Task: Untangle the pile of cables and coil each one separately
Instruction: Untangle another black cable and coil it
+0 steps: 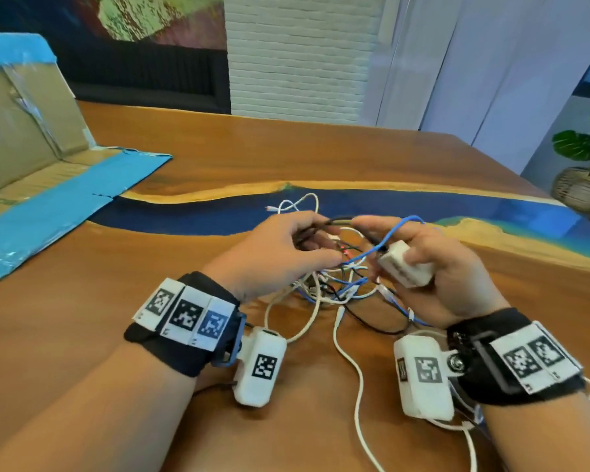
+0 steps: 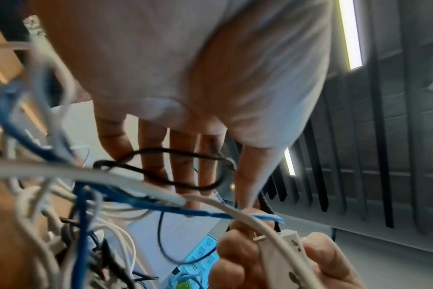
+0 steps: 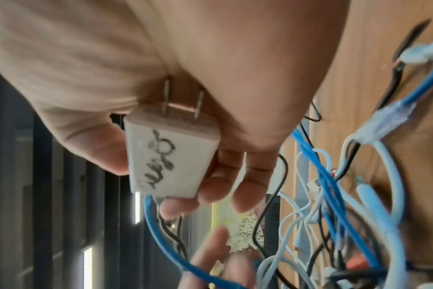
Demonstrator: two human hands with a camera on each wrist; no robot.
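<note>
Above the wooden bench [image 1: 321,155], the left hand [image 1: 273,252] curls its fingers [image 1: 315,222] round a black cable [image 1: 341,220] lifted out of the tangled pile of cables [image 1: 334,284], while the right hand [image 1: 447,267] grips a white charger plug [image 1: 404,264] and pinches that same black cable.

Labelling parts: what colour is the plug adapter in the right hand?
White, with black handwriting; clearest in the right wrist view: plug adapter, right hand.
</note>
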